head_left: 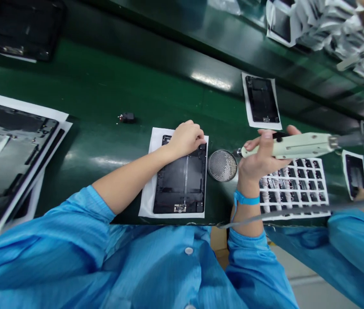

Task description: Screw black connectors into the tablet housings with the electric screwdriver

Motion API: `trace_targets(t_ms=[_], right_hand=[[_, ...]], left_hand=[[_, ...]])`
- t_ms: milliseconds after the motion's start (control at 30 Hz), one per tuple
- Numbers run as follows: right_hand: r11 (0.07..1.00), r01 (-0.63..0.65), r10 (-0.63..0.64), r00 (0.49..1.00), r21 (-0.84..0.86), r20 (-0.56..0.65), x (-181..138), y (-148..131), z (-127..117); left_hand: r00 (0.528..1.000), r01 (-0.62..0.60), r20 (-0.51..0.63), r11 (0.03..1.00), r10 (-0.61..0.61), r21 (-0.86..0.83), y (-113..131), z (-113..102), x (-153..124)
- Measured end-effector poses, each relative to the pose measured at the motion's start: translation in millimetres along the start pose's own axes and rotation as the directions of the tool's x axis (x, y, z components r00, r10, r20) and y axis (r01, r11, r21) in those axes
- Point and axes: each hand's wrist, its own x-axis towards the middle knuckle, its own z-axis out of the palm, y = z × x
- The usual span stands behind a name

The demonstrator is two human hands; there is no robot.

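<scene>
My left hand [186,139] rests over the upper part of a black tablet housing [177,184], its fingers curled down at the top right corner. Whatever lies under those fingertips is hidden. White sheet material [149,197] lies beneath the housing, which has a pale strip down its middle and a small circuit board [179,208] near the lower edge. My right hand [261,156] is wrapped round a pale green electric screwdriver [304,146], held with its tip to the left. Close to that tip sits a round metal dish with a perforated top [222,165].
A white compartment tray [325,195] of small black parts lies below the screwdriver. A small black part [126,117] lies at left-centre. Stacked housings [10,141] stand at left; another housing [262,98] lies beyond the dish. A cable [285,212] crosses a co-worker's side; their blue sleeve [352,231] shows right.
</scene>
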Motion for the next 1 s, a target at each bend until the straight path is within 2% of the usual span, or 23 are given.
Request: trace_targets(t_ms=[133,300,467,667,1000], right_hand=[[0.988,-0.049,0.038,0.997,0.146,0.074,-3,-22,35],[0.981,-0.151,0.13,0.978,0.121,0.166,-26,-6,61],[0.985,-0.145,0.125,0.973,0.092,0.194,-36,8,62],[0.97,-0.211,0.184,0.962,0.118,0.204,-35,1,64],[0.981,-0.184,0.168,0.965,0.063,0.203,-38,3,64]], left_hand=[[1.0,0.005,-0.004,1.0,-0.005,0.021,1,1,2],[1.0,-0.019,0.008,0.997,0.019,0.073,5,1,2],[1.0,-0.021,0.008,0.996,0.021,0.082,7,0,3],[0.999,-0.026,0.036,0.993,0.022,0.116,11,-3,2],[0.999,-0.017,0.038,0.995,0.013,0.1,14,-5,2]])
